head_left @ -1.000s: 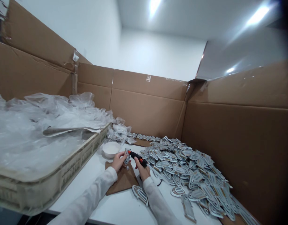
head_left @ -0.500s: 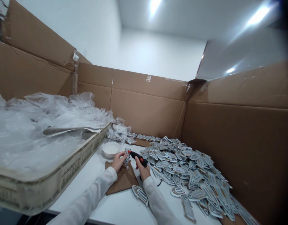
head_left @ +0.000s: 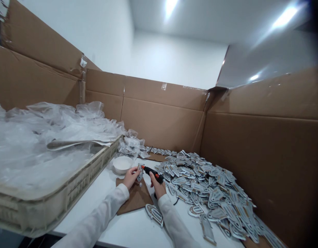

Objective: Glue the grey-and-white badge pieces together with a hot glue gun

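Note:
My left hand (head_left: 131, 177) pinches a small grey arch-shaped piece (head_left: 140, 173), held upright over a brown cardboard sheet (head_left: 135, 200). In my right hand (head_left: 158, 186) is a black and orange glue gun (head_left: 153, 174), its orange tip at the upper part of the piece; whether it touches I cannot tell. A small whitish blob (head_left: 140, 184) shows just below the piece. Beside my right wrist lies a larger patterned arch-shaped piece (head_left: 155, 214). A white bowl (head_left: 122, 164) stands behind my left hand.
A big heap of grey arch-shaped pieces (head_left: 200, 186) covers the table's right side. At left, a cream plastic crate (head_left: 71, 196) holds clear plastic bags (head_left: 58, 120). Bagged pieces (head_left: 133, 144) lie behind the bowl. Cardboard walls (head_left: 164, 113) enclose the table (head_left: 122, 230).
Almost nothing differs. The glue gun's tip and my right hand have shifted very slightly against the piece; my left hand keeps its place.

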